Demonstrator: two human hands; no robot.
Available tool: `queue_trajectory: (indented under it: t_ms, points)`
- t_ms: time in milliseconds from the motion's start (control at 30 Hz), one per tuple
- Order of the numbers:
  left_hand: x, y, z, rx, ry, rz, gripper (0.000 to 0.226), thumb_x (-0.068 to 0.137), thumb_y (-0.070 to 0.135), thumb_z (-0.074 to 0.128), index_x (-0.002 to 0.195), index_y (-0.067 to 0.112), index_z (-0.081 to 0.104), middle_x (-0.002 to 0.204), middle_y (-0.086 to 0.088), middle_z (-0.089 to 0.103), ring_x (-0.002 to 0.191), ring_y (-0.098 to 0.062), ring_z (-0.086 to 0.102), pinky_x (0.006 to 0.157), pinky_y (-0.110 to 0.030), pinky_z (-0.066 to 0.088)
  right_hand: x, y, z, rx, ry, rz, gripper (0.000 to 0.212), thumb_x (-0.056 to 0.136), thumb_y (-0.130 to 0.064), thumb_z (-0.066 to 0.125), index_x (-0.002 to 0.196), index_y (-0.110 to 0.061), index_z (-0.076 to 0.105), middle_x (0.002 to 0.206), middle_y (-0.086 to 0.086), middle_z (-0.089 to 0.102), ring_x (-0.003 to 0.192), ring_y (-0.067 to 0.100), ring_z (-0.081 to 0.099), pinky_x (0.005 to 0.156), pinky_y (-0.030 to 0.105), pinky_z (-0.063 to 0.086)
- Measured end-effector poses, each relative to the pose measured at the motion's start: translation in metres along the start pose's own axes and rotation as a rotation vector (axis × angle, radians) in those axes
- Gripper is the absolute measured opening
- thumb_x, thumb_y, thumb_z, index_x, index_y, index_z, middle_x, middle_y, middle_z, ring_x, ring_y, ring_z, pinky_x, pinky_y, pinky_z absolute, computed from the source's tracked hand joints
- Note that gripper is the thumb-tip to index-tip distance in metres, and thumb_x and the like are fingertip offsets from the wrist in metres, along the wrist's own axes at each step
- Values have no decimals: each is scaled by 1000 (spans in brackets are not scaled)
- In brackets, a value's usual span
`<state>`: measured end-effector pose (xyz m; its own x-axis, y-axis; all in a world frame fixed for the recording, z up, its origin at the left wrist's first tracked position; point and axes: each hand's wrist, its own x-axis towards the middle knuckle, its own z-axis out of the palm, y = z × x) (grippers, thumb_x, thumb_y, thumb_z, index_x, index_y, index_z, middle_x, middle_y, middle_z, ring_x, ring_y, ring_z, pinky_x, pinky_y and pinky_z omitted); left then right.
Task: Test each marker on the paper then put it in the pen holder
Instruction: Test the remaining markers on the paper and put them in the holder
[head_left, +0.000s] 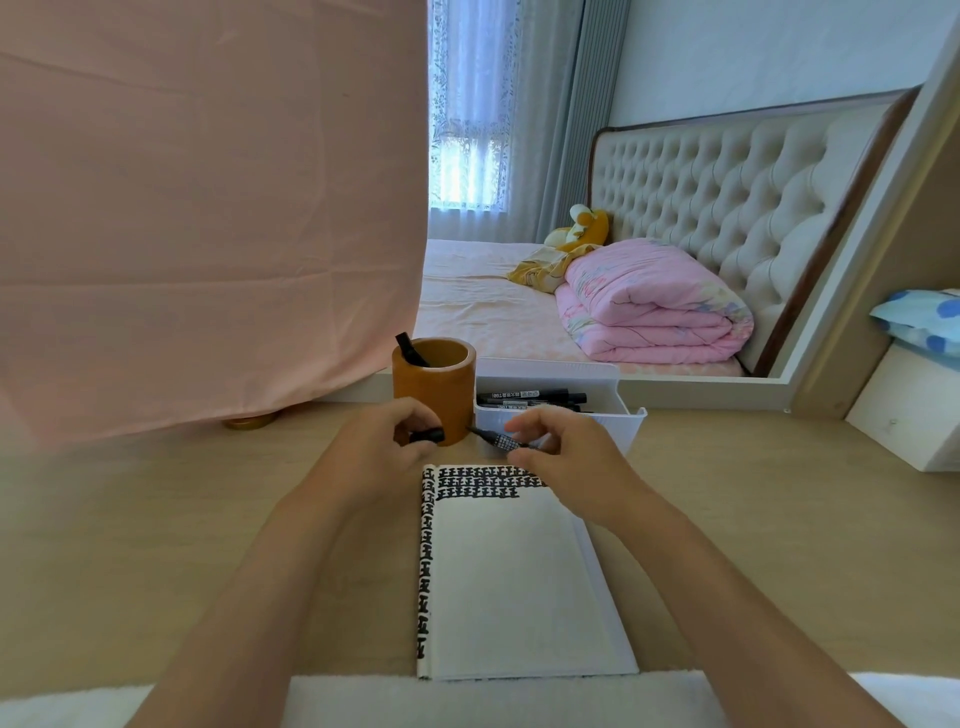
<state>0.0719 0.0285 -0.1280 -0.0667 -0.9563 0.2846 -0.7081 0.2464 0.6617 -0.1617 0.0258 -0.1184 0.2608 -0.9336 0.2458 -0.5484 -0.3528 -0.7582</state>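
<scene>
marker (501, 441): black, uncapped, tilted | paper (514, 571): black marks along top | pen holder (434, 400): brown, upright, beyond paper

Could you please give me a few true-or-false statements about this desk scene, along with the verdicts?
1. The right hand holds a black marker. True.
2. The pen holder is empty. False: one stored marker leans inside it.
3. The paper is completely blank. False: black test marks fill its top rows.
4. Spare markers lie in the white tray beside the pen holder. True.
5. The left hand lies flat on the paper. False: its fingers pinch a black cap in front of the pen holder.
</scene>
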Motion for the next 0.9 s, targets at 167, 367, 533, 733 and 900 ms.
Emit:
queue_trajectory:
  t_ms: [167,367,533,733,900]
  points:
    - [-1,9,9,-21,-14,42,23,85,18,75,100,32,66,92,18,65,84,3,58,67,-9,43,-1,4,0,-248,93,-94,18,92,-27,68,109,-32,73,103,-16,67,94,3,58,86,25,50]
    - [-1,12,12,-30,-44,86,21,86,22,74,100,35,69,91,19,67,85,4,58,67,-10,44,-1,7,0,-294,92,-169,15,93,-26,66,105,-32,74,104,-15,69,94,5,60,85,29,54]
    - [-3,18,12,-69,-110,126,17,89,26,70,99,39,70,87,18,68,83,2,59,66,-13,46,-2,8,5,-267,58,-261,16,89,-25,70,105,-30,71,99,-17,65,92,4,59,80,26,53]
    - [-2,23,9,-85,-158,111,14,93,28,65,101,36,74,86,18,72,81,2,63,70,-19,48,-2,8,9,-302,56,-316,18,91,-30,69,108,-27,72,93,-13,69,85,5,61,74,23,51]
    - [1,25,4,-108,-144,126,16,93,24,66,102,32,76,82,21,70,80,0,64,70,-18,48,-3,4,17,-297,101,-338,20,96,-34,61,110,-26,73,91,-13,71,79,4,61,66,13,44]
